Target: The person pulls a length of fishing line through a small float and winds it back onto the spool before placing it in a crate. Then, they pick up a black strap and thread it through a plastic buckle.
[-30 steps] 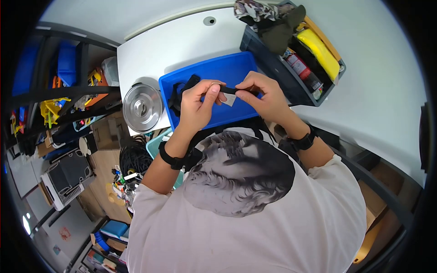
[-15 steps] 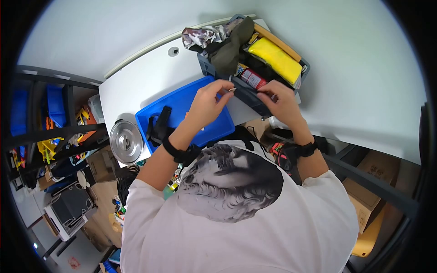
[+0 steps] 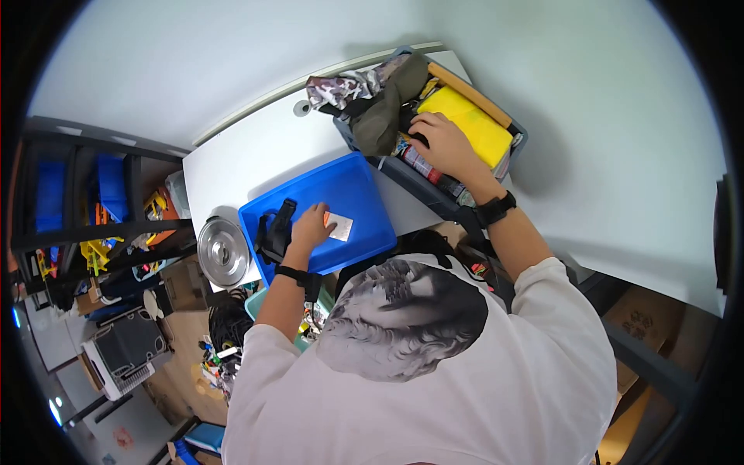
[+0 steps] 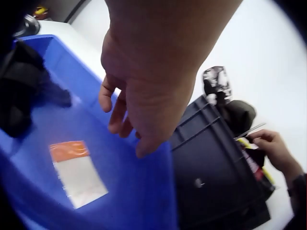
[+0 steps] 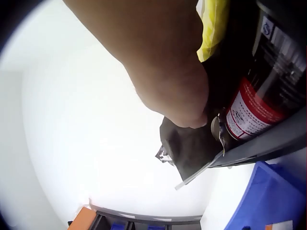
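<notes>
My left hand [image 3: 311, 226] hangs over the blue tray [image 3: 364, 194], fingers loosely bent and holding nothing. In the left wrist view the hand [image 4: 144, 91] is above a flat white packet with an orange strip [image 4: 79, 175], apart from it. Over the grey crate [image 3: 418, 186], my right hand [image 3: 449, 151] has its fingers bent around a small black item [image 4: 256, 155], mostly hidden by the hand. The right wrist view shows the back of that hand [image 5: 165, 81] beside a shiny metal piece [image 5: 218, 130] and a red-labelled bottle [image 5: 249, 112]; its fingertips are largely out of sight.
Black straps [image 3: 275, 232] lie at the tray's left end. A round metal lid [image 3: 223, 252] is left of the tray. The crate holds a yellow pack [image 3: 465, 124], with a dark green cap [image 3: 380, 124] and camouflage cloth [image 3: 337, 89] over its left side.
My hands have moved apart: the left came down over the tray, while the right went forward into the crate area. The black item was earlier stretched between both hands.
</notes>
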Demonstrator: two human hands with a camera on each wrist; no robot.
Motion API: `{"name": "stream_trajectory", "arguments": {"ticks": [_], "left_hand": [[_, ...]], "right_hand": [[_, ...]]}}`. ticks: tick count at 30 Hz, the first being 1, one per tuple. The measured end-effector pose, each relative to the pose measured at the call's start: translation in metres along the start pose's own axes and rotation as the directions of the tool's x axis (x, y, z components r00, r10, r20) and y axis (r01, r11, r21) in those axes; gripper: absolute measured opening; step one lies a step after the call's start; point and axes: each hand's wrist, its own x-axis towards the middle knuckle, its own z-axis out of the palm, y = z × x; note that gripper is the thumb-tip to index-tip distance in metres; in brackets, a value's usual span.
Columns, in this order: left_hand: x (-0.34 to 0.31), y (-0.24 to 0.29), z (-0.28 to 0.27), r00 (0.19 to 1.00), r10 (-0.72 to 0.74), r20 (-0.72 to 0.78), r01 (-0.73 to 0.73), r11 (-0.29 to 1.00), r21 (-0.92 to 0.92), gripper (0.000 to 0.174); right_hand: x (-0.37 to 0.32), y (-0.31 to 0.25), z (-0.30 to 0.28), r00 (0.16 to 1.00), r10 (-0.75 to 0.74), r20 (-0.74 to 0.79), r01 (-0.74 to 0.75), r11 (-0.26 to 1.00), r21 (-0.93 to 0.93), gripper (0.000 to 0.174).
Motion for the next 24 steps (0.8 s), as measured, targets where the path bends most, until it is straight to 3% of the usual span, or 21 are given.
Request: {"name": "stream_trajectory", "arguments": {"ticks": [2,3,4,5,10,13,16,18,19,21,22,24], "left_hand": [[-0.025,-0.018,0.035,0.945,-0.271,0.185,0.25,0.959,0.132,0.067],[-0.035,-0.025,0.049,0.911,-0.34,0.233,0.315,0.939,0.138,0.084],[-0.046,-0.022,0.059,0.939,-0.334,0.084,0.322,0.938,0.132,0.086],[-0.051,-0.018,0.068,0.924,-0.382,0.035,0.376,0.921,0.104,0.086],[-0.04,0.008,0.073,0.817,-0.572,-0.075,0.568,0.82,-0.068,0.085],[-0.029,0.0,0.077,0.776,-0.628,-0.057,0.626,0.778,-0.059,0.087],[-0.024,-0.022,0.078,0.755,-0.654,-0.05,0.65,0.756,-0.079,0.072],[-0.02,-0.038,0.07,0.839,-0.537,0.082,0.538,0.8,-0.263,0.051],[-0.018,-0.042,0.061,0.84,-0.536,0.082,0.537,0.803,-0.259,0.051],[-0.014,-0.04,0.031,0.931,-0.342,0.128,0.332,0.648,-0.686,0.03],[-0.018,-0.027,0.005,0.934,-0.331,0.134,0.329,0.654,-0.681,0.03],[-0.035,0.009,-0.057,0.987,-0.159,-0.012,0.036,0.296,-0.955,0.027]], "right_hand": [[-0.004,0.015,0.015,0.996,-0.037,0.075,0.039,0.999,-0.026,0.026],[-0.006,0.016,0.019,0.99,-0.028,0.138,0.045,0.992,-0.116,0.028],[-0.009,0.013,0.022,0.98,-0.018,0.2,0.06,0.977,-0.206,0.031],[-0.009,0.01,0.021,0.966,0.05,0.252,-0.001,0.981,-0.192,0.037],[-0.011,-0.007,0.003,0.945,0.042,0.325,0.003,0.991,-0.136,0.043],[-0.014,-0.027,-0.019,0.974,0.043,0.225,-0.042,0.999,-0.009,0.04],[-0.026,-0.049,-0.035,0.986,0.096,0.134,-0.106,0.992,0.066,0.033],[-0.032,-0.059,-0.038,0.995,0.08,0.06,-0.086,0.992,0.092,0.027],[-0.034,-0.064,-0.04,0.995,0.084,0.056,-0.089,0.992,0.094,0.027],[-0.036,-0.076,-0.043,0.991,0.088,0.104,-0.107,0.974,0.199,0.024],[-0.037,-0.082,-0.042,0.99,0.102,0.098,-0.12,0.973,0.197,0.024],[-0.036,-0.097,-0.037,0.931,0.153,0.332,-0.284,0.875,0.392,0.029]]}}
